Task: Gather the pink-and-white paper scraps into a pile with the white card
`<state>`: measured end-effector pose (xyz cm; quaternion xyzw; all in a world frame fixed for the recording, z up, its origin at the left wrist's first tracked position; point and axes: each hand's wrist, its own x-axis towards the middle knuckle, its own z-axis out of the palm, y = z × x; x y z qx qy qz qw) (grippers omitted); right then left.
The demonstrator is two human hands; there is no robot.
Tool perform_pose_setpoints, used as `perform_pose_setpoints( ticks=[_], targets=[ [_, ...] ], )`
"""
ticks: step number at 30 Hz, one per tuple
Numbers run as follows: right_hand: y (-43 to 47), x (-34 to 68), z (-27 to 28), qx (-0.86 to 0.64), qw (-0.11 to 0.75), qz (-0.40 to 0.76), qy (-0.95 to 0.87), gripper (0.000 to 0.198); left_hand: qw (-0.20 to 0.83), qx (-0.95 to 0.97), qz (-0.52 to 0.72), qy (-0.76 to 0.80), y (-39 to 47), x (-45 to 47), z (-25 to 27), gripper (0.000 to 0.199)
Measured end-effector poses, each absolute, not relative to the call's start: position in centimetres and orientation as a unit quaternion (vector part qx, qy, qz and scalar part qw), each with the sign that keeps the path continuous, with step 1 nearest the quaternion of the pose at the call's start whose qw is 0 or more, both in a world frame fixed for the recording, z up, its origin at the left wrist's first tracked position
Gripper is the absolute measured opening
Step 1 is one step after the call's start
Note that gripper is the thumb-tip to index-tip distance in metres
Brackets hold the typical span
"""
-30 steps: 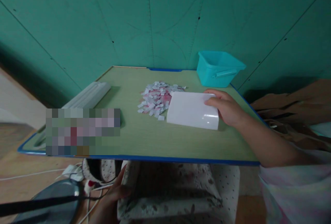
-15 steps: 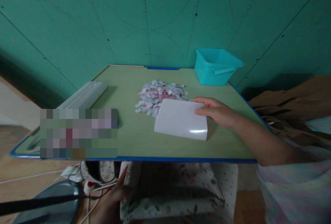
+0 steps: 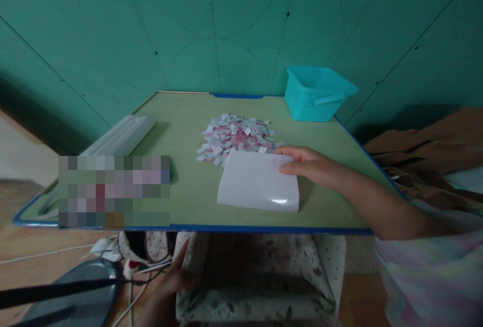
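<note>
Pinched between thumb and fingers of my right hand point(image 3: 307, 166) is a glossy white sheet point(image 3: 258, 178), its near edge curving down towards the tabletop. Just beyond the sheet lies a loose pile of small white and pinkish paper scraps point(image 3: 237, 136). Below the table's front edge, my left hand point(image 3: 179, 276) grips the left rim of a fabric storage bin point(image 3: 260, 312) with a dark speckled pattern. Shadow covers much of the bin's inside, and the left fingers are partly hidden behind its wall.
The green tabletop point(image 3: 181, 191) has a blue edge. A turquoise bucket point(image 3: 309, 100) stands at its back right corner. At the left lie a whitish long package point(image 3: 124, 133) and a blurred-out patch. Cables point(image 3: 130, 297) run across the floor; cardboard point(image 3: 426, 133) is stacked at the right.
My right hand has drawn the white sheet slightly nearer and to the left, away from the scraps. My left hand stays on the bin's rim.
</note>
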<state>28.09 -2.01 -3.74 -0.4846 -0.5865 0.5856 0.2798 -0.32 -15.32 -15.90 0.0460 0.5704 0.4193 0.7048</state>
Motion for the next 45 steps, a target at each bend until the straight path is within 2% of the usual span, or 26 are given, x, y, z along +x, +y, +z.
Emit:
perform_pose_setpoints(
  ticks=[4,10,17,21,28,32,37,41,45],
  targets=[
    [-2.1,28.1,-3.7,-0.464,0.262,0.585,-0.611,0.023,0.710,0.092,0.437,0.544,-15.6,0.1,-15.4,0.049],
    [-2.2,28.2,-3.5,-0.442,0.243,0.591,-0.629,0.016,0.756,0.120,0.431,0.477,-15.8,1.1,-13.9,0.063],
    [-2.3,28.0,-3.4,-0.441,0.247,0.592,-0.628,0.016,0.772,0.025,0.450,0.450,-15.4,1.3,-13.5,0.059],
    [-1.9,28.5,-3.7,-0.472,0.282,0.565,-0.615,0.020,0.772,0.025,0.452,0.446,-15.5,1.1,-13.8,0.060],
    [-0.9,30.5,-3.8,-0.527,0.342,0.497,-0.598,0.017,0.773,0.107,0.424,0.459,-15.9,0.1,-14.8,0.057],
    [-1.2,30.1,-3.7,-0.543,0.305,0.496,-0.605,0.026,0.786,0.089,0.431,0.434,-15.7,0.1,-14.6,0.063],
    [-1.6,29.6,-3.5,-0.532,0.269,0.524,-0.609,0.029,0.786,0.066,0.445,0.424,-15.7,0.2,-14.7,0.054],
    [-1.6,29.5,-3.4,-0.534,0.270,0.515,-0.614,0.030,0.790,0.090,0.437,0.420,-15.9,0.1,-14.9,0.067],
    [-1.8,29.3,-3.2,-0.531,0.260,0.527,-0.611,0.031,0.786,0.104,0.426,0.436,-16.0,0.0,-14.9,0.071]
  ],
)
